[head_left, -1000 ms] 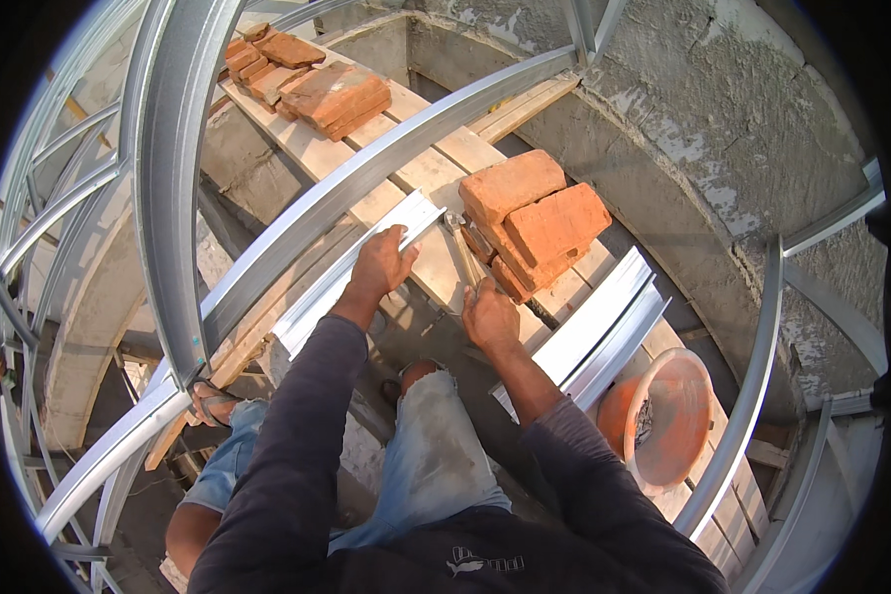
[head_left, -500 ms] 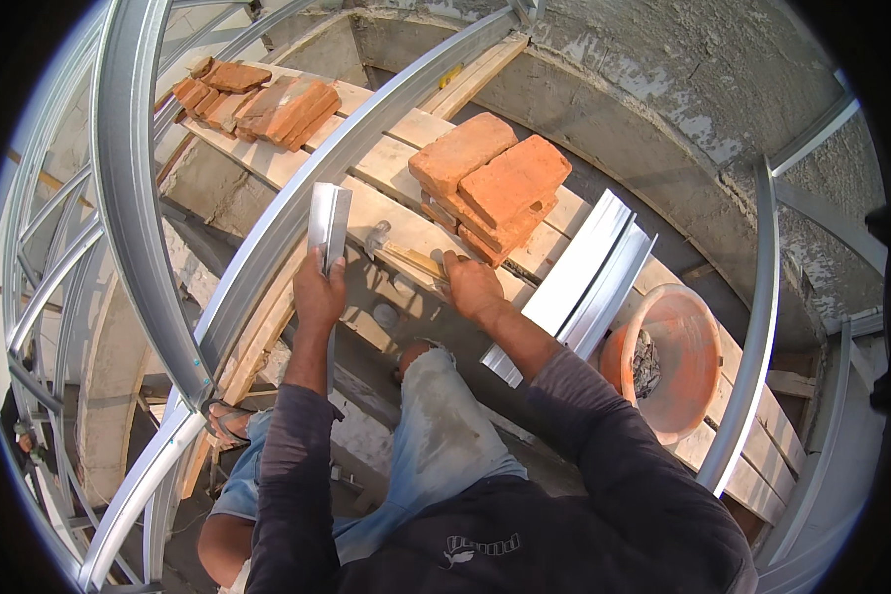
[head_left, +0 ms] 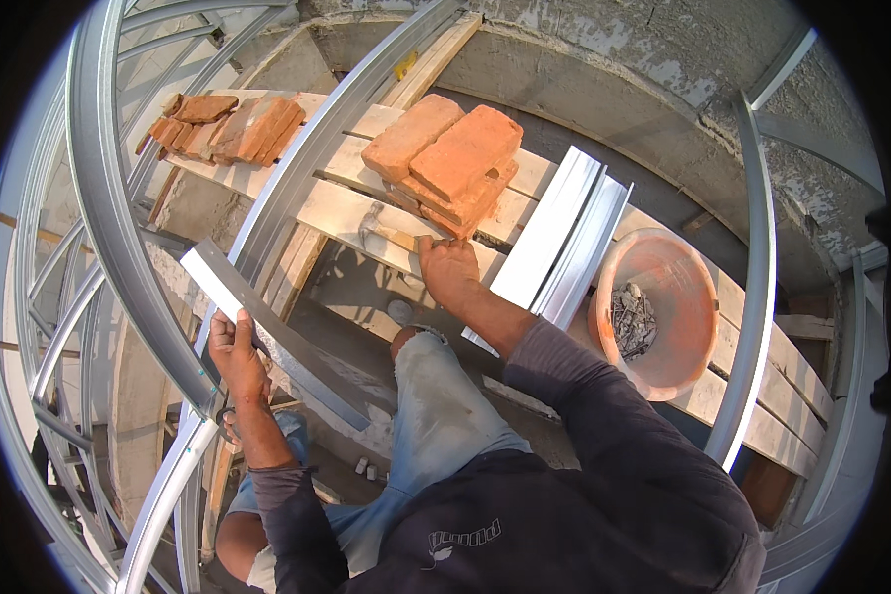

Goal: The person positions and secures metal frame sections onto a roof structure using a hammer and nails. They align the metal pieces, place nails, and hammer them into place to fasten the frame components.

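My left hand (head_left: 240, 358) is closed around a long metal profile (head_left: 220, 283), which slants from upper left to lower right in front of my knees. Its thumb presses on the bright upper face. On the plank, my right hand (head_left: 449, 271) is wrapped round the wooden handle of a hammer (head_left: 398, 236). The hammer's metal head rests on or just above the board, pointing left. Beyond that hand is a stack of orange bricks (head_left: 457, 163). To its right lie several shiny metal channels (head_left: 554, 233).
A wooden plank platform (head_left: 332, 220) crosses the view. Broken bricks (head_left: 230, 129) are piled on its far left. An orange bucket (head_left: 691, 327) with grey rubble inside stands on the right. Steel frame beams (head_left: 267, 213) cross the left, and a rough concrete wall (head_left: 604, 59) rises behind.
My left hand has moved left and toward me, swinging the metal profile from nearly upright to a slant. My right hand keeps its hold on the hammer. The view has shifted somewhat.
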Tool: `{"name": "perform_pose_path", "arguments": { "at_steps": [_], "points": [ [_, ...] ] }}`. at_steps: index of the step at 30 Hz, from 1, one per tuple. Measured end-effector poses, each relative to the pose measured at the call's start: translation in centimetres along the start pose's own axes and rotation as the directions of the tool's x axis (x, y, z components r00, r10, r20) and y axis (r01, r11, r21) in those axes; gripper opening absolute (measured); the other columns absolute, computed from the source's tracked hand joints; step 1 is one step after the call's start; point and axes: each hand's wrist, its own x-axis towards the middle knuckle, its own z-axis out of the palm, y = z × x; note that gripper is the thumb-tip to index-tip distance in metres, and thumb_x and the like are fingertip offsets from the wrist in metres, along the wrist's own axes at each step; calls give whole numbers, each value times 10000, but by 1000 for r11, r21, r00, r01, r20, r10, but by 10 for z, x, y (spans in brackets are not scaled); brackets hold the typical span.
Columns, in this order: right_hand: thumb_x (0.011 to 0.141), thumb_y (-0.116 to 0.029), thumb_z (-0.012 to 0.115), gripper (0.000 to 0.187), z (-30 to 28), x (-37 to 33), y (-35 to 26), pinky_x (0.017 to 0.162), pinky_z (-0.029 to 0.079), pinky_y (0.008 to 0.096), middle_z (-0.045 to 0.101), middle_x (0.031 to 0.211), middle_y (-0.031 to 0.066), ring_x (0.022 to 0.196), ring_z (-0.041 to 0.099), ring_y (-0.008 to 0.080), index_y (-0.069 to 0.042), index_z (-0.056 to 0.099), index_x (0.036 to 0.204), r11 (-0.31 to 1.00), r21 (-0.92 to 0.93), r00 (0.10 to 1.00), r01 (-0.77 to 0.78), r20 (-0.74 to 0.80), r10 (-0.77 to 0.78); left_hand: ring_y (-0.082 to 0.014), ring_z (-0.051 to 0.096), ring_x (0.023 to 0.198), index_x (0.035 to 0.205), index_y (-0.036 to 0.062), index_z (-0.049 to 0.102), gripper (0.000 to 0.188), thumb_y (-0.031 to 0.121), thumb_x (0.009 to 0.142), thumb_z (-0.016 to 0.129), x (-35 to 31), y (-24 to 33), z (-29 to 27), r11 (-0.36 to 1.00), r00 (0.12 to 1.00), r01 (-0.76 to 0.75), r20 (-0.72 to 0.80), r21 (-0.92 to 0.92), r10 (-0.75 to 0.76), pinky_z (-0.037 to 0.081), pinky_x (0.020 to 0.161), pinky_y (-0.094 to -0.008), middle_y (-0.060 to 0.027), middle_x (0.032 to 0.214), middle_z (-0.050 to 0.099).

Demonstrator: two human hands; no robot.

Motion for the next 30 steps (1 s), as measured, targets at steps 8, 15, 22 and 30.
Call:
{"name": "perform_pose_path", "arguments": {
  "at_steps": [8,15,22,30],
  "points": [
    [906,-117,679,340,-20,-18,31,726,602,434,751,986,167,924,763,320,-78,573,1226,986,154,994,-72,94,58,-108,629,936,1221,4,625,206,122,1053,636,-5,-5,12,996,991,-76,110,-42,80,496,855,-275,-53,1046,697],
    [908,-80,631,292,-30,-22,44,766,614,439,760,1023,206,953,771,329,-33,623,1197,936,334,987,-110,150,62,-96,604,910,1154,24,618,137,123,1060,625,-17,3,29,998,983,-61,173,-31,65,484,840,-273,-30,996,667],
    [871,-85,665,350,-50,-18,37,817,618,404,773,1034,225,1070,756,307,10,713,1205,901,301,931,-312,285,227,-90,597,893,1162,28,621,141,121,1056,627,-23,9,29,998,986,-64,156,-15,66,481,827,-268,-24,970,656],
    [856,-58,704,262,-72,-56,36,760,585,412,664,1056,141,866,714,301,15,718,1107,948,252,945,-192,-214,248,-83,588,879,1182,17,636,177,138,1053,640,-23,13,28,995,988,-93,118,-23,95,469,818,-258,-16,944,654]
  ]
}}
